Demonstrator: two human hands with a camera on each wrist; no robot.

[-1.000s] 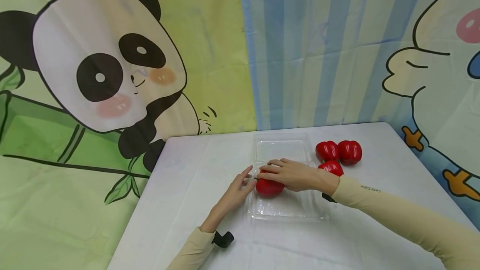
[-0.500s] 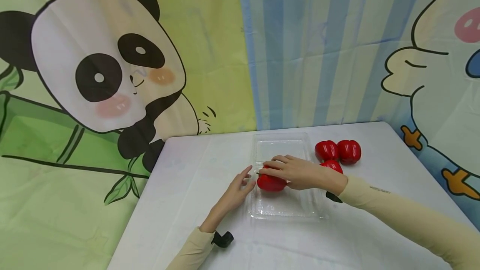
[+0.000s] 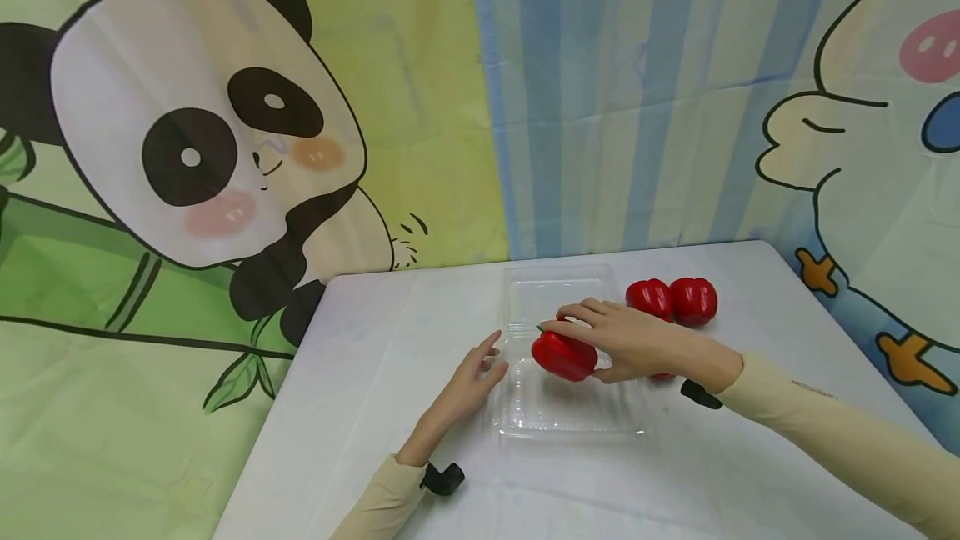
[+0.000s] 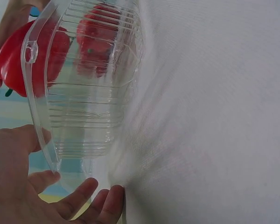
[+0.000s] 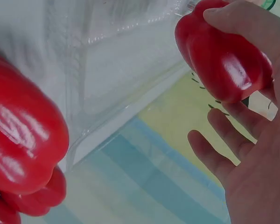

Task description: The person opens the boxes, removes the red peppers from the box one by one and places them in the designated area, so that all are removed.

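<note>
My right hand (image 3: 637,342) grips a glossy red bell pepper (image 3: 564,355) with a short green stem, over the near half of a clear plastic clamshell box (image 3: 558,422). In the right wrist view the thumb lies across the pepper (image 5: 219,60), and two fingers stick out free of it. My left hand (image 3: 461,388) is at the box's left side, its fingers loosely extended and holding nothing. The left wrist view has its fingertips beside the ribbed wall of the box (image 4: 86,126), with the held pepper (image 4: 14,58) beyond at rim height.
To the right of the box are more red bell peppers: two side by side, one left (image 3: 649,297) and one right (image 3: 693,300), and a third mostly hidden behind my right hand. The box's lid (image 3: 558,298) lies opened toward the back edge of the white table (image 3: 390,357).
My right hand has lifted the bell pepper from the left part of the box and carried it rightward. My left hand has stayed almost still and is now apart from the pepper.
</note>
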